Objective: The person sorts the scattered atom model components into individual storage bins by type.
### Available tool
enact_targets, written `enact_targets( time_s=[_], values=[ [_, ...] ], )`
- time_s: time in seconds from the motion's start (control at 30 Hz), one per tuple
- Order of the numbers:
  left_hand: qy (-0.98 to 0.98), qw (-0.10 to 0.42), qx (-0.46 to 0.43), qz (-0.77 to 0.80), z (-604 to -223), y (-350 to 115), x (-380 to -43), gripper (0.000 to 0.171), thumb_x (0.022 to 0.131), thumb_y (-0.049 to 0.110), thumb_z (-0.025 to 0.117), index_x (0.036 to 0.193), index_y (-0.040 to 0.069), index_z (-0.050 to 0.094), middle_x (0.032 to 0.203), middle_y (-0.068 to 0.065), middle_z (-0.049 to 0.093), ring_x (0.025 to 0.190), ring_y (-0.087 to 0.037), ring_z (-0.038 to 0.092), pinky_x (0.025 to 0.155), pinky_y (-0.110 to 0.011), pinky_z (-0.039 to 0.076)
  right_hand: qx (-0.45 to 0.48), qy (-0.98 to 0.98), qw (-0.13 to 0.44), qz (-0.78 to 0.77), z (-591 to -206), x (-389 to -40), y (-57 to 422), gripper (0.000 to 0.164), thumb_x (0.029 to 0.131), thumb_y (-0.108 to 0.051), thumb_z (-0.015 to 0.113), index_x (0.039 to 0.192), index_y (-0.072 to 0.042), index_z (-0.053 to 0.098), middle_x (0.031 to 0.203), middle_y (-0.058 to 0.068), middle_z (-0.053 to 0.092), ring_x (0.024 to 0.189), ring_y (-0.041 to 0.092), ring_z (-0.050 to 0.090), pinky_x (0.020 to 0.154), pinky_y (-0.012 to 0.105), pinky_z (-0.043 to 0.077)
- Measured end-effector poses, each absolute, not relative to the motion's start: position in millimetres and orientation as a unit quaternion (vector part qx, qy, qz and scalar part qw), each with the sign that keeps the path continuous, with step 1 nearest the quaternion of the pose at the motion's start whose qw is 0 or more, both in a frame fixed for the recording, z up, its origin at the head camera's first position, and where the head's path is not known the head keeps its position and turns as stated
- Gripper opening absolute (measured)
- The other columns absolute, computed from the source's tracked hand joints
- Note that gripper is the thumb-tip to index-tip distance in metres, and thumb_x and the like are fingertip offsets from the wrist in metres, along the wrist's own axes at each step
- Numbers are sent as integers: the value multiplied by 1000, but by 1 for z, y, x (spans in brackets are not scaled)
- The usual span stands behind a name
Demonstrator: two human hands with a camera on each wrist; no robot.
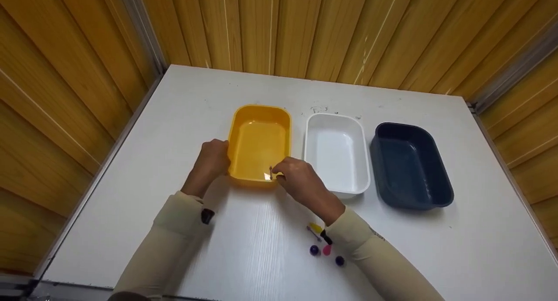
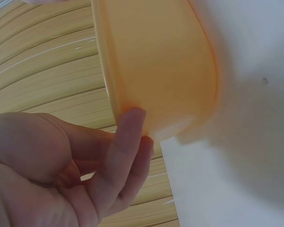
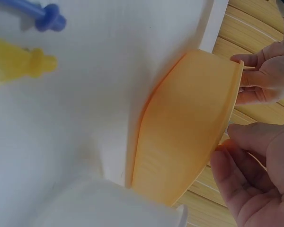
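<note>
My left hand (image 1: 214,157) grips the left wall of a yellow bin (image 1: 231,139); in the left wrist view its fingertips (image 2: 132,118) press on the bin's outside (image 2: 161,66). At the bin's front right corner, my right hand (image 1: 301,179) has its thumb and fingers bent together. A small purple stick (image 1: 270,173) with knobbed ends stands at those fingertips, over the bin, seemingly pinched. The right wrist view shows the right hand (image 3: 255,175) beside the bin's rim (image 3: 229,111), the stick mostly hidden there.
Right of the yellow bin stand a white bin (image 1: 335,161) and a dark blue bin (image 1: 409,170). By the right forearm lie a yellow piece (image 1: 315,227), another purple stick (image 1: 313,234), a pink piece (image 1: 327,249) and two dark purple balls (image 1: 314,250). Wooden walls surround the white table (image 1: 244,248).
</note>
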State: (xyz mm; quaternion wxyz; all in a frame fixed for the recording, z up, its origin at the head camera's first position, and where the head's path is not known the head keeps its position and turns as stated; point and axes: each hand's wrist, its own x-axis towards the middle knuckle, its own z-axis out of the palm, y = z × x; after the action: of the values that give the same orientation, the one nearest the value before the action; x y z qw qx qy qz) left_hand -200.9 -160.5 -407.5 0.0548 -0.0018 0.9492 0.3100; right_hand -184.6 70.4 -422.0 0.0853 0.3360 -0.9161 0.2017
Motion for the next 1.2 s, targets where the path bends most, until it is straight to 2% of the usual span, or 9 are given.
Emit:
enact_targets(
  time_s=[0.13,0.33,0.5,0.7,0.97,1.2],
  values=[
    [948,39,12,317,-408,-161,-200,8,89,4,60,86,-1,65,72,-13,67,55,-17,60,48,-22,48,352,-907,99,207,-421,-181,77,13,82,-3,70,94,-8,74,91,3,71,83,15,67,75,25,56],
    [949,33,6,314,-405,-161,-202,9,89,3,58,86,-1,65,72,-13,66,56,-18,59,48,-23,47,361,-907,84,201,-415,-170,86,16,81,-6,73,96,-11,75,93,0,72,84,12,68,76,24,56],
    [954,40,1,298,-404,-162,-203,8,89,2,57,87,-1,65,70,-10,63,56,-17,54,49,-23,44,340,-922,29,184,-413,-159,95,20,82,-9,72,101,-14,73,91,-2,71,81,10,66,74,23,55],
    [947,80,-33,309,-402,-161,-205,10,89,2,57,95,0,65,73,-9,61,60,-18,54,49,-22,45,313,-937,-30,156,-419,-146,107,13,81,-10,71,94,-14,74,82,-1,69,73,11,61,68,25,53],
    [955,56,-9,291,-406,-162,-204,11,90,9,59,88,0,66,68,-7,58,58,-18,52,51,-23,44,285,-944,-119,115,-431,-136,117,10,79,-13,72,89,-11,73,71,-2,67,63,9,53,58,22,45],
    [961,47,11,273,-410,-161,-202,13,90,10,58,84,1,64,64,-4,54,55,-17,48,50,-24,40,271,-944,-150,111,-437,-131,122,11,77,-7,68,87,-10,73,76,2,70,63,11,54,57,23,45]
  ],
)
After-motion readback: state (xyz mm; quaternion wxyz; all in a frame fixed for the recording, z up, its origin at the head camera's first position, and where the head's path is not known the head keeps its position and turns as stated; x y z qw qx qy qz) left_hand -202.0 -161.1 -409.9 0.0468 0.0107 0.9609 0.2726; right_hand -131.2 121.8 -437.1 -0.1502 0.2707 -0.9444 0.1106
